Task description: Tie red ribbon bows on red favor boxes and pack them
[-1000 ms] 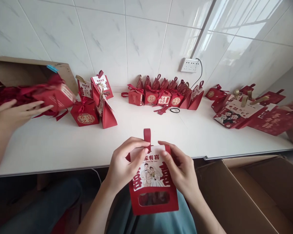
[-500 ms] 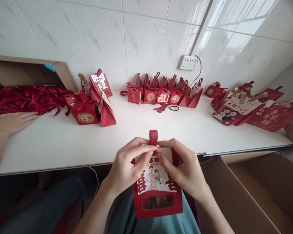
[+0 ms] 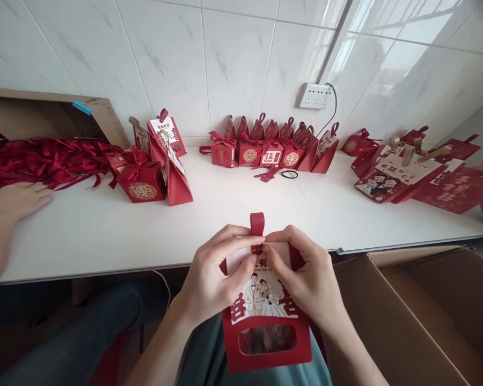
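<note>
Tapered red cardboard gift box (image 3: 266, 317), over the teal-clothed lap (image 3: 203, 351), has left hand (image 3: 220, 272) and right hand (image 3: 308, 274) fingers pinching its top, where uneven pressure could crease it beside the red ribbon loop (image 3: 257, 224).

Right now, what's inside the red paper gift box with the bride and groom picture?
Dark, blurry shapes show through the rounded window of the red paper gift box, too unclear to name. Its red front and white printed panel cover the rest.
</note>
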A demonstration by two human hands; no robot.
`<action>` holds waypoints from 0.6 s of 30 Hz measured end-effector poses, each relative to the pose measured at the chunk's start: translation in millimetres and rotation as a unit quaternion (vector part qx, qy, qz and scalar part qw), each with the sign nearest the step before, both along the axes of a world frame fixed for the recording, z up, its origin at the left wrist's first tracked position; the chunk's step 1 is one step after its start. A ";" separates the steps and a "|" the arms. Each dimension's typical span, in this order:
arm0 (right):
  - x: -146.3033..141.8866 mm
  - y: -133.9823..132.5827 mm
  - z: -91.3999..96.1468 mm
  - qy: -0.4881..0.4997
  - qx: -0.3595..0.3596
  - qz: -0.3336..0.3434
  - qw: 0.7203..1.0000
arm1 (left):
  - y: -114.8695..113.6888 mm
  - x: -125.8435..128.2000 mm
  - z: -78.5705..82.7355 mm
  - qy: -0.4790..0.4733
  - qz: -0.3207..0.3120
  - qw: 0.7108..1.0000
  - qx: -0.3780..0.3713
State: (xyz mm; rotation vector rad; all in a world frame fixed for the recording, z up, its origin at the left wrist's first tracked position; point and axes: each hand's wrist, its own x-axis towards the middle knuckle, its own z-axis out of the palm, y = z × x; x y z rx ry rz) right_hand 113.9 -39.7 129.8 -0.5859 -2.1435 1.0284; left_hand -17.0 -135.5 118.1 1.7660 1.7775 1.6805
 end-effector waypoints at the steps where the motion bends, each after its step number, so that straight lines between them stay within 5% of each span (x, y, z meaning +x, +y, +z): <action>1: 0.0 -0.5 -0.2 -0.002 -0.004 0.001 1.000 | -0.1 0.0 0.0 -0.004 -0.001 1.000 0.001; 12: 2.8 -2.4 -4.1 0.004 -0.118 0.008 0.993 | -0.5 4.5 0.7 -0.077 -0.022 0.997 -0.005; 18: 3.6 -0.5 -7.6 0.019 -0.116 0.014 0.993 | 2.1 6.8 3.6 -0.072 -0.004 0.997 -0.002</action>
